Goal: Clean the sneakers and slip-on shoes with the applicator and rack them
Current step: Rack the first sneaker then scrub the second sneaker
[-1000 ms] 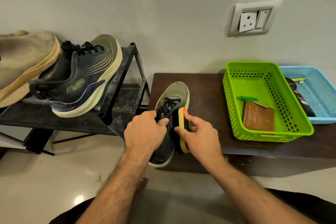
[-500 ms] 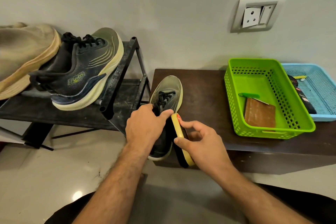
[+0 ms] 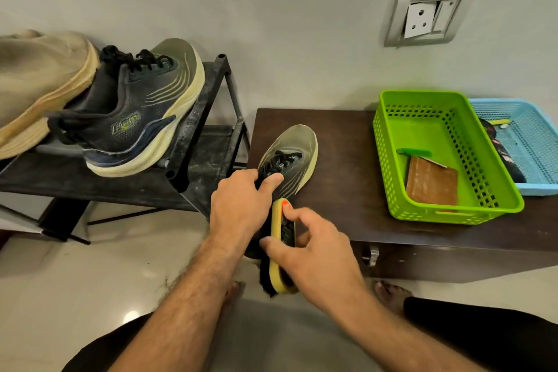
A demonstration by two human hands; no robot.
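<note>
Since a second ago the applicator (image 3: 279, 246) has slid heelward, toward 6 o'clock. The right hand (image 3: 314, 254) pinches it; the left hand (image 3: 241, 205) grips the sneaker (image 3: 291, 160) on the cabinet (image 3: 341, 190). Its mate (image 3: 136, 118) sits racked at 10 o'clock; this one seems mid-cleaning, unracked.

Both forearms are showing bare and hairy, with no sleeves, watch or rings on the left hand (image 3: 238, 205) or the right hand (image 3: 311, 254). Black legwear is covering both legs. Both feet are showing bare on the floor.
</note>
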